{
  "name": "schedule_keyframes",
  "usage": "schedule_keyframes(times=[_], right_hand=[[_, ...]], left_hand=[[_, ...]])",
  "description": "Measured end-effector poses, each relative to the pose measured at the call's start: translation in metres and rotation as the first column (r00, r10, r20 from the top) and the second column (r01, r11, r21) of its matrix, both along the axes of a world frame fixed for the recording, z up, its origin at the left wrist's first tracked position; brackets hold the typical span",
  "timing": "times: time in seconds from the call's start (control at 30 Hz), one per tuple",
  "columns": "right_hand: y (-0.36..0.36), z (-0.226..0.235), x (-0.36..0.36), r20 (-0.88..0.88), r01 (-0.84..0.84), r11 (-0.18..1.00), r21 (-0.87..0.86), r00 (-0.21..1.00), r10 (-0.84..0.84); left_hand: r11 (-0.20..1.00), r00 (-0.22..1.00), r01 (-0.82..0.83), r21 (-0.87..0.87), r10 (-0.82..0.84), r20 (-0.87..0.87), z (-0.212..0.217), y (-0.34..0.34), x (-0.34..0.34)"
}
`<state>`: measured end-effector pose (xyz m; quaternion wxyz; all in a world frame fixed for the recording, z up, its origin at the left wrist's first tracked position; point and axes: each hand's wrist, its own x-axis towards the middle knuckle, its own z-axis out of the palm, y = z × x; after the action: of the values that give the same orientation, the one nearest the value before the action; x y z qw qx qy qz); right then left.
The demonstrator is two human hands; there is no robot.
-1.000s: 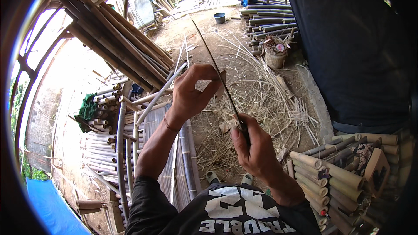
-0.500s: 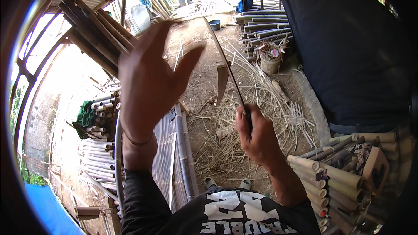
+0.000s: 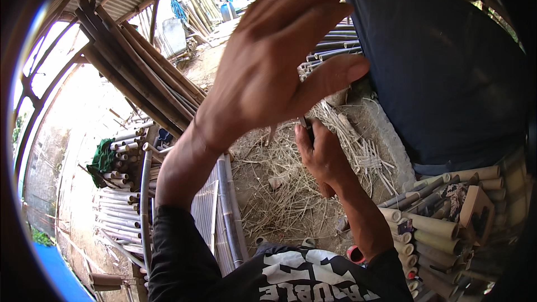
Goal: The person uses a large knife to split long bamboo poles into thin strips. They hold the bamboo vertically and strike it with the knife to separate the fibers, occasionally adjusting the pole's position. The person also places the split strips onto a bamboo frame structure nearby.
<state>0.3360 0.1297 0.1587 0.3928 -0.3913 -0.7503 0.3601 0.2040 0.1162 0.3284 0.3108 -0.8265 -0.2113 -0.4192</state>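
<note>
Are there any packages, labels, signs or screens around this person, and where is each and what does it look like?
No packages, signs or screens show.
Shirt print: bottom centre, on the person's black shirt, large blocky white lettering.
Nothing else carries a label: left hand is raised open close to the camera, right hand grips a dark knife handle over the straw-strewn ground.

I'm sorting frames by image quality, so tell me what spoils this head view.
Head view: the left hand is raised close to the lens, large and slightly soft, hiding most of what the right hand grips; daylight at the left edge is blown out white; fisheye bends the bamboo poles near the rim; the corners fall to black.
</note>
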Motion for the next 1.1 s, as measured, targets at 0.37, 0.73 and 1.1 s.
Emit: schedule_keyframes(times=[0.37, 0.73, 1.1], right_hand=[[-0.001, 0.008, -0.008, 0.293, 0.125, 0.958, 0.257, 0.935, -0.201], [0.043, -0.051, -0.093, 0.07, 0.129, 0.991, -0.027, 0.989, -0.127], [0.021, -0.014, -0.15, 0.349, 0.385, 0.913, 0.134, 0.844, -0.407]], left_hand=[[0.681, 0.916, -0.197, -0.705, 0.384, 0.115, -0.081, 0.048, -0.076], [0.732, 0.962, 0.023, -0.681, 0.168, 0.214, -0.076, 0.083, -0.141], [0.663, 0.787, 0.365, -0.654, 0.157, 0.597, -0.107, 0.118, -0.144]])
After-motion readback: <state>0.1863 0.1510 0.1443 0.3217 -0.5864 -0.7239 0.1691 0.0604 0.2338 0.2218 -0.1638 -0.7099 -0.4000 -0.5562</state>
